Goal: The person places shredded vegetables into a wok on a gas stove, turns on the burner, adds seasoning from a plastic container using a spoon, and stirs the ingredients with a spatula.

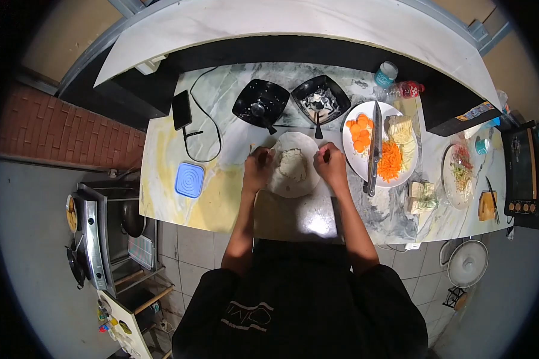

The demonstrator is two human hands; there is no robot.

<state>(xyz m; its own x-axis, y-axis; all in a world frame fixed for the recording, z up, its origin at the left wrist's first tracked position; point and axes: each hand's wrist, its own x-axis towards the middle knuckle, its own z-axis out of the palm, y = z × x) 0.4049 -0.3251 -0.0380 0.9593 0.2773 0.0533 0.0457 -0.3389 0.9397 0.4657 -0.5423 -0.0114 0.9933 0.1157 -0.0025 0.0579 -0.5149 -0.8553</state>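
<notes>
A thin round white disc (285, 186), a plate or a wrapper, lies in front of me with a crumbly white heap (292, 164) on its middle. My left hand (258, 170) is at its left rim, fingers curled in. My right hand (332, 165) is at the right rim, thumb and fingers pinched together. What either hand grips, if anything, is too small to make out. Beneath the disc's near side is a shiny board (293, 218). Beyond it stand two black square bowls, the left bowl (245, 107) holding a spoon and the right bowl (341, 99) a white mixture and a spoon.
A knife (374, 146) lies across a white plate (357, 166) of carrot slices, shredded carrot and pale shreds. Further right are wrapped blocks (422, 197), another plate (449, 185) and bottles (408, 90). A phone (181, 110) with a cable and a blue lid (189, 180) lie left.
</notes>
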